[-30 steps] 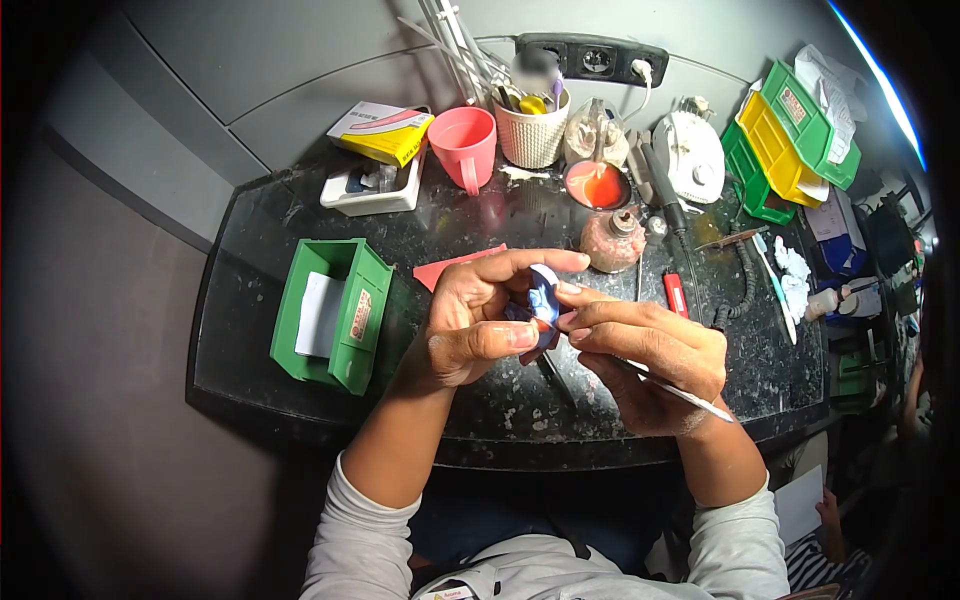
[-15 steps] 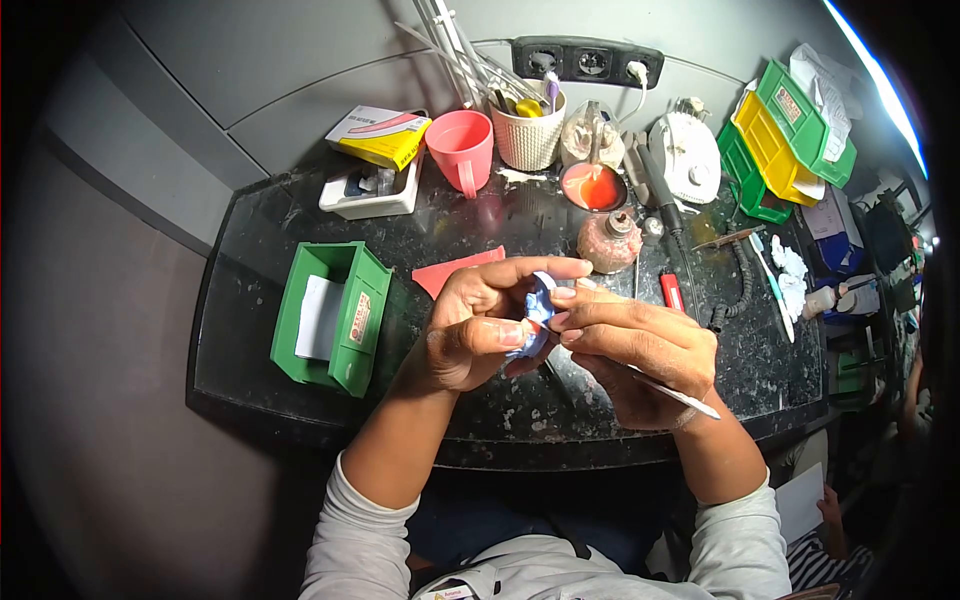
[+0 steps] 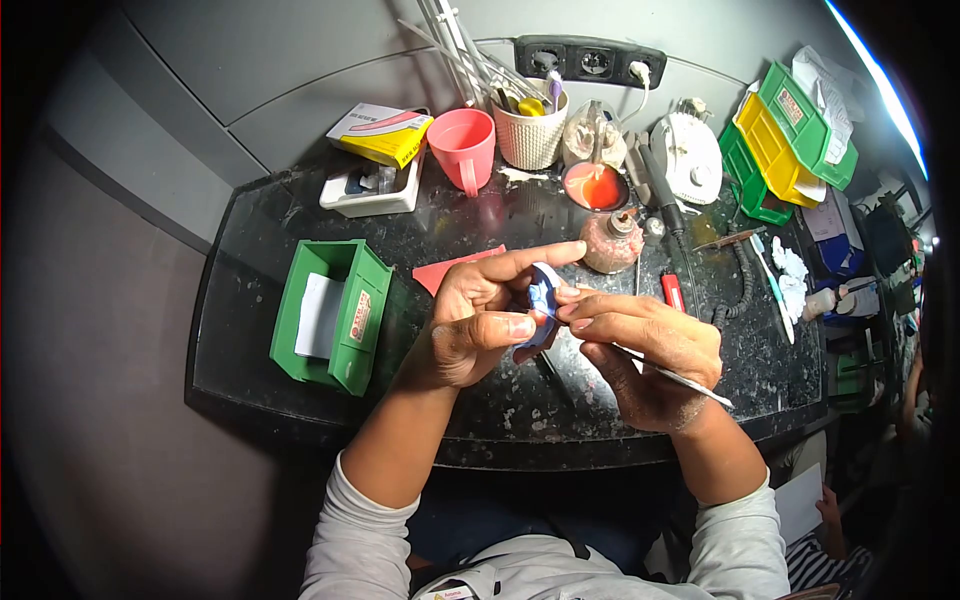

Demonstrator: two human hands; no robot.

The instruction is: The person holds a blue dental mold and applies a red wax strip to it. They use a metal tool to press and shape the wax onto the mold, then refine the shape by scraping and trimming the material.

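Holding a small blue and white curved piece [image 3: 543, 300], the left hand [image 3: 480, 320] pinches it with its thumb and bent fingers, and its pointer finger sticks out straight. The right hand [image 3: 640, 345] touches the piece with its fingertips and grips a thin silver metal tool [image 3: 680, 378]. The piece is up in the air, to the right of the green plastic bin [image 3: 335, 310].

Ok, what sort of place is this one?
Probably a dental lab bench. The left hand holds a small blue cast, the right hand a thin metal tool; a spirit lamp, a bowl of red material and a handpiece sit behind.
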